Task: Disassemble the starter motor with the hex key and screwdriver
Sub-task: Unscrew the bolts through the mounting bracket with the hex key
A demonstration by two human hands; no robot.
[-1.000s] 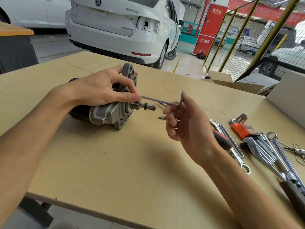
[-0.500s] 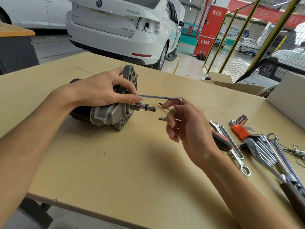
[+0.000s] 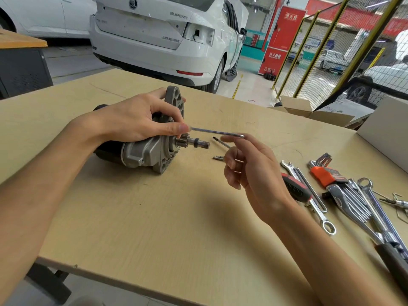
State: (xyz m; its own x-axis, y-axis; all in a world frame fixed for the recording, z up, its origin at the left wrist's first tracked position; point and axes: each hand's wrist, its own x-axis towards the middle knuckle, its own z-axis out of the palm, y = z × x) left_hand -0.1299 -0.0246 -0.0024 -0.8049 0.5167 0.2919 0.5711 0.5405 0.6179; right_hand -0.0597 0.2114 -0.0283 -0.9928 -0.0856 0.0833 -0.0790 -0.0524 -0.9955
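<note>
The starter motor (image 3: 145, 151) lies on its side on the wooden table (image 3: 154, 217), pinion shaft pointing right. My left hand (image 3: 134, 115) grips its grey flange from above, thumb stretched along the front face. A silver hex key (image 3: 218, 132) runs level from beside that thumb's tip to its bend on the right. My right hand (image 3: 251, 171) holds the key at the bend with its fingertips; the short arm is hidden behind the fingers. The red-and-black screwdriver (image 3: 295, 188) lies behind my right hand, its tip showing near the shaft. A loose bolt (image 3: 217, 157) lies on the table.
To the right lie open-end wrenches (image 3: 313, 202), an orange hex key set (image 3: 324, 173) and a bundle of chrome spanners (image 3: 357, 202). Cardboard boxes (image 3: 309, 111) stand at the table's far right. A white car (image 3: 167, 36) is parked beyond the far edge.
The hex key's short arm has swung from upright to down and away as my right hand turned it. My left hand has kept its hold on the motor.
</note>
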